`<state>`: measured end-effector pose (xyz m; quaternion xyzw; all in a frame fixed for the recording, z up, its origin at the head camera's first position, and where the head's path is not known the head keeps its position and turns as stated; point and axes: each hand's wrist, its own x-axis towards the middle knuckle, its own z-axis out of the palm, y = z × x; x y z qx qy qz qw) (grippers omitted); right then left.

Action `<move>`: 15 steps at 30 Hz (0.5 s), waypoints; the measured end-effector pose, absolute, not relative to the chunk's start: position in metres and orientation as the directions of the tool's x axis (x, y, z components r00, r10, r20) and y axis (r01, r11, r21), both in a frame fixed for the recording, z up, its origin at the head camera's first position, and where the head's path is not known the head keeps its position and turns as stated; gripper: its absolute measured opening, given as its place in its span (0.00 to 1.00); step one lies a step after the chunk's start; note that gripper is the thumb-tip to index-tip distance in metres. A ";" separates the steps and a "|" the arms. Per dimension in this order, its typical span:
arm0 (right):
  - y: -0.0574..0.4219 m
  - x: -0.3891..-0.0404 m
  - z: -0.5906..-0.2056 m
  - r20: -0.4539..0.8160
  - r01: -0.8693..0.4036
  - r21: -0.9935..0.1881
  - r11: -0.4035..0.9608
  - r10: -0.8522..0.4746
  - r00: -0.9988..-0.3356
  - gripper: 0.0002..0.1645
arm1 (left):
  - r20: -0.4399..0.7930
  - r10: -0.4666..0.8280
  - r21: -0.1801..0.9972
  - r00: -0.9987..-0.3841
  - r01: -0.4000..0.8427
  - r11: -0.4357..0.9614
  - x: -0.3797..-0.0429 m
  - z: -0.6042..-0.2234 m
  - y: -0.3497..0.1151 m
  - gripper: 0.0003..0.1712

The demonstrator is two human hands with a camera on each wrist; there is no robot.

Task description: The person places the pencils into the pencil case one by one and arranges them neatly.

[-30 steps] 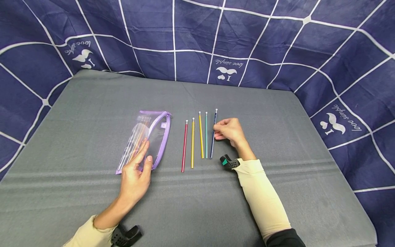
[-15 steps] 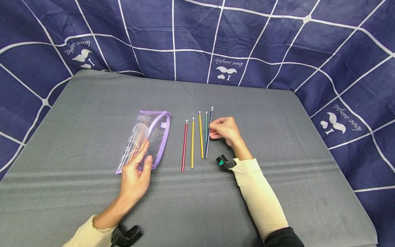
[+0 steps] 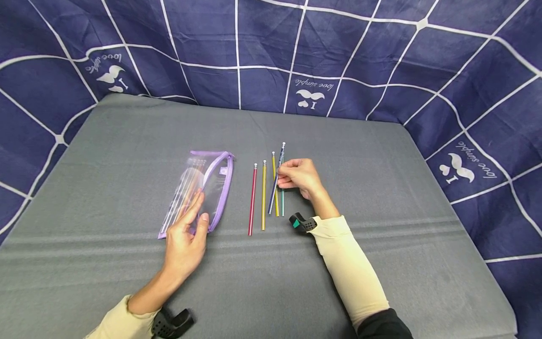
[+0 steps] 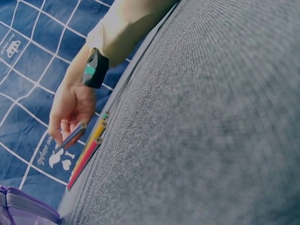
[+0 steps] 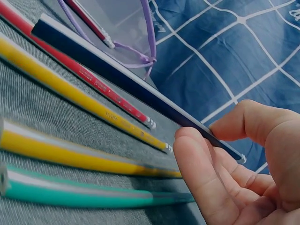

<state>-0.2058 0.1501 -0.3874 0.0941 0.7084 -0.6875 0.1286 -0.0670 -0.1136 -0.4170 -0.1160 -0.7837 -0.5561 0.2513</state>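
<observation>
My right hand [image 3: 299, 176] pinches a dark blue pencil [image 3: 274, 190] between thumb and fingers. In the right wrist view the dark blue pencil [image 5: 117, 77] is raised and slanted above the others. Below it lie a green pencil [image 3: 282, 205], a yellow pencil [image 3: 277, 205], another yellow pencil [image 3: 264, 195] and a red pencil [image 3: 252, 200], side by side. A clear pencil case [image 3: 229, 179] with purple zipper trim lies to their left, several pencils inside. Across its near part rests my left hand [image 3: 186, 240], fingers extended; it hides part of the case.
A grey cloth-covered table [image 3: 360, 150] carries everything, with faint ridges across it. Behind and at both sides hangs a navy curtain [image 3: 271, 42] with white grid lines. Black wrist cameras [image 3: 302, 222] sit at both cuffs.
My right hand has moved left with the dark blue pencil, passing over the green pencil to the right-hand yellow one. My left hand and the pencil case have stayed put.
</observation>
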 end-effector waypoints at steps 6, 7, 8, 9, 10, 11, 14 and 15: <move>0.142 -0.207 -0.387 -0.311 0.313 -0.950 -0.002 -0.079 -0.947 0.03 | 0.511 -0.100 0.823 -0.854 0.453 0.343 -0.067 -0.417 -0.114 0.26; 0.141 -0.207 -0.387 -0.312 0.314 -0.950 -0.007 -0.084 -0.946 0.03 | 0.509 -0.100 0.824 -0.855 0.451 0.342 -0.066 -0.418 -0.114 0.26; 0.139 -0.207 -0.387 -0.313 0.315 -0.949 -0.012 -0.088 -0.946 0.03 | 0.508 -0.100 0.825 -0.855 0.450 0.342 -0.066 -0.417 -0.114 0.26; 0.138 -0.208 -0.388 -0.313 0.316 -0.949 -0.016 -0.092 -0.945 0.04 | 0.508 -0.100 0.825 -0.856 0.450 0.342 -0.066 -0.418 -0.114 0.26; 0.137 -0.208 -0.388 -0.313 0.316 -0.948 -0.018 -0.096 -0.945 0.04 | 0.509 -0.099 0.825 -0.855 0.451 0.342 -0.066 -0.417 -0.114 0.27; 0.135 -0.208 -0.388 -0.314 0.317 -0.948 -0.020 -0.101 -0.944 0.04 | 0.510 -0.099 0.824 -0.855 0.452 0.343 -0.066 -0.417 -0.114 0.27; 0.130 -0.209 -0.388 -0.313 0.317 -0.948 -0.022 -0.109 -0.944 0.05 | 0.510 -0.096 0.823 -0.855 0.452 0.345 -0.067 -0.417 -0.114 0.27; 0.129 -0.209 -0.389 -0.312 0.316 -0.948 -0.023 -0.111 -0.944 0.05 | 0.510 -0.095 0.822 -0.855 0.452 0.346 -0.067 -0.417 -0.114 0.26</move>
